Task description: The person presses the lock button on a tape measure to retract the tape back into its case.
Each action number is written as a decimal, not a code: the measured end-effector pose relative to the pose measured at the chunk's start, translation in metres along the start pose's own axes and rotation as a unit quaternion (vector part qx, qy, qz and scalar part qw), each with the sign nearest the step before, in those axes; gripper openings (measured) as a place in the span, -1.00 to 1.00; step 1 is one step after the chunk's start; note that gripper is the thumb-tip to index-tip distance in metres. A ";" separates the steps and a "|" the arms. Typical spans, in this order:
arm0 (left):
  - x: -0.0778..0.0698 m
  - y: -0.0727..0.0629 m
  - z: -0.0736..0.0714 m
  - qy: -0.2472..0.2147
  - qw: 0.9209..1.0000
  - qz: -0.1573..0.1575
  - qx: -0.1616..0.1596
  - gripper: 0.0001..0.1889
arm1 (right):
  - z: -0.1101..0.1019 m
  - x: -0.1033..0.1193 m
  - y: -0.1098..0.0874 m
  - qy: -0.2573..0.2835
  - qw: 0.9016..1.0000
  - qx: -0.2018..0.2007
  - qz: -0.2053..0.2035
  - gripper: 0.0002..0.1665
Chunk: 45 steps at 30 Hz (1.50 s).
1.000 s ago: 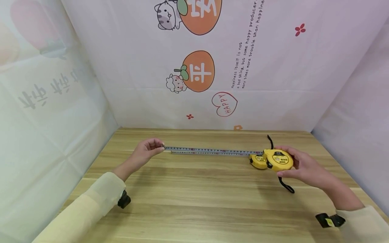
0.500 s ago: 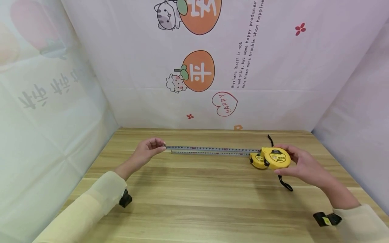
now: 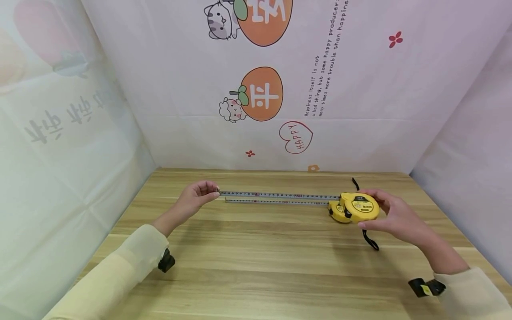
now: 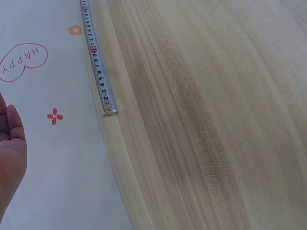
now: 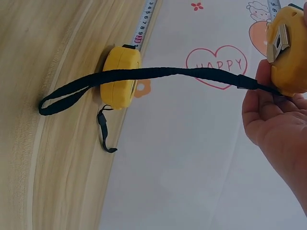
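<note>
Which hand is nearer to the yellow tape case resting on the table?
Right. The right hand holds the other yellow case, partly overlapping the resting case in the head view; the left hand is well off, pinching the far end of the held case's blade.

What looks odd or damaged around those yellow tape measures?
The white printed backdrop seems hung sideways: its lettering, including HAPPY inside the red heart outline, runs upward. Neither the held yellow tape measure nor the yellow one on the wooden tabletop looks damaged.
</note>
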State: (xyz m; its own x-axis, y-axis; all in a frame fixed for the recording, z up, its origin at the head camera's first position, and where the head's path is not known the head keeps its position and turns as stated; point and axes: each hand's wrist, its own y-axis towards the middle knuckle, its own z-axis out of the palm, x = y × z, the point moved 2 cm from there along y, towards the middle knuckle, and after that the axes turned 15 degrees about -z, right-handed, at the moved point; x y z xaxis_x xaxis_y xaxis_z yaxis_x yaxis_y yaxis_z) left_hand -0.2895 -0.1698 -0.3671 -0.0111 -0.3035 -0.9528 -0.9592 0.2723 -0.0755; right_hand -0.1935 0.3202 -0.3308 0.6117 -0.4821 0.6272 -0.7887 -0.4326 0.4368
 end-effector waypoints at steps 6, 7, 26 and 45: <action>-0.001 -0.001 0.000 -0.001 1.000 0.001 0.001 -0.75 | 0.001 0.002 0.002 0.006 1.000 -0.004 -0.003 -0.17; -0.002 -0.001 0.000 -0.001 1.000 0.002 0.001 -0.75 | 0.001 0.002 0.003 0.005 1.000 -0.005 -0.001 -0.17; -0.005 -0.002 0.003 -0.003 1.000 0.003 0.001 -0.74 | 0.004 0.004 0.005 0.015 1.000 -0.004 0.006 -0.17; -0.008 -0.001 0.008 -0.009 1.000 0.015 0.004 -0.78 | 0.009 0.003 0.007 0.034 0.999 -0.007 -0.015 -0.21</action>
State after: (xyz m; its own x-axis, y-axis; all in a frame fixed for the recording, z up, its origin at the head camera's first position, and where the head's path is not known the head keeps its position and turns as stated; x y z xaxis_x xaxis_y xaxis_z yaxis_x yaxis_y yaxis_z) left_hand -0.2858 -0.1604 -0.3617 -0.0349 -0.2792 -0.9596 -0.9565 0.2877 -0.0490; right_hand -0.1963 0.3088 -0.3316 0.6297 -0.4167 0.6557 -0.7715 -0.4349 0.4644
